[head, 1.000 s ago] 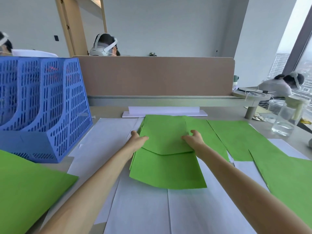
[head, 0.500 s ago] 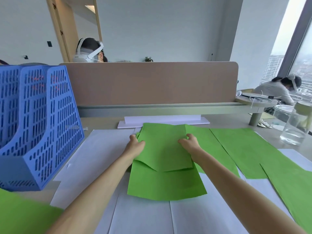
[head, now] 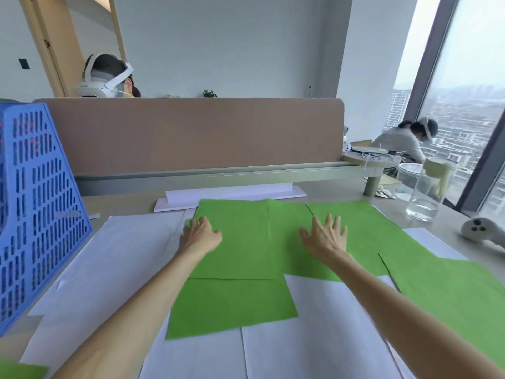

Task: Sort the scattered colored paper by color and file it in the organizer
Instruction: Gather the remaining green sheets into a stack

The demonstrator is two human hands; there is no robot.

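Several green paper sheets lie overlapped on the desk: a top sheet, one under it, and more running to the right. White sheets lie beneath and around them. My left hand rests at the left edge of the top green sheet, fingers curled over the edge. My right hand lies flat with fingers spread on the green paper right of it. The blue mesh organizer stands at the left.
A tan divider panel closes the desk's far side, with a white stand before it. A glass jug and a white controller sit at the right. Other people sit behind the divider and by the window.
My right hand let go of the top sheet's right edge and moved right, spreading flat. The top green sheet now lies flat. The view shifted right, so less of the organizer shows.
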